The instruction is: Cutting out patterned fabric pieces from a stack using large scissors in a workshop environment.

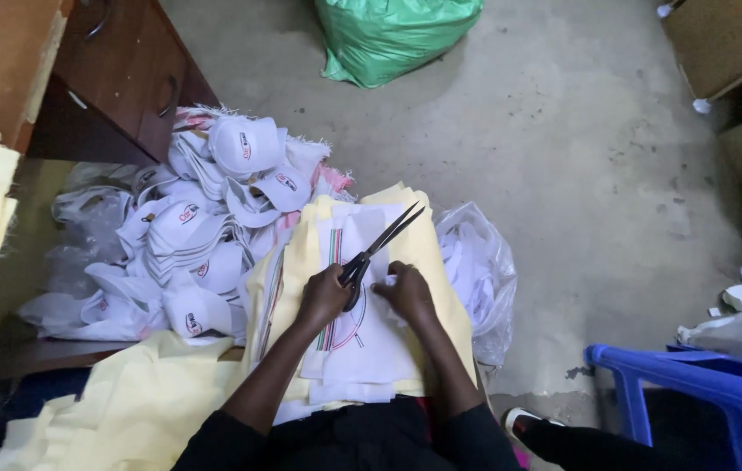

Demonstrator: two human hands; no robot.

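A grey concrete floor (pixel 563 157) lay dimly lit; left of it stood a brown cabinet (pixel 127 70), right a blue stool (pixel 702 392).

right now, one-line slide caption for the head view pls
Left hand holds black scissors while right hand steadies white printed fabric on the lap, beside stacked white caps.

Hands: two, the left hand (pixel 323 296) and the right hand (pixel 406 292), both on the lap.
Scissors: one pair of scissors (pixel 380 249), gripped in the left hand.
White printed panels: one stack of white printed panels (pixel 362 340) on the lap; the number of sheets cannot be told.
White caps: a pile of white caps (pixel 205 227), too many and too overlapped to count.
Green bags: one green bag (pixel 388 35).
Blue plastic stools: one blue stool (pixel 702 392).
Cardboard boxes: one cardboard box (pixel 720 35).
Wooden drawer units: one drawer unit (pixel 127 78), with two handles showing.
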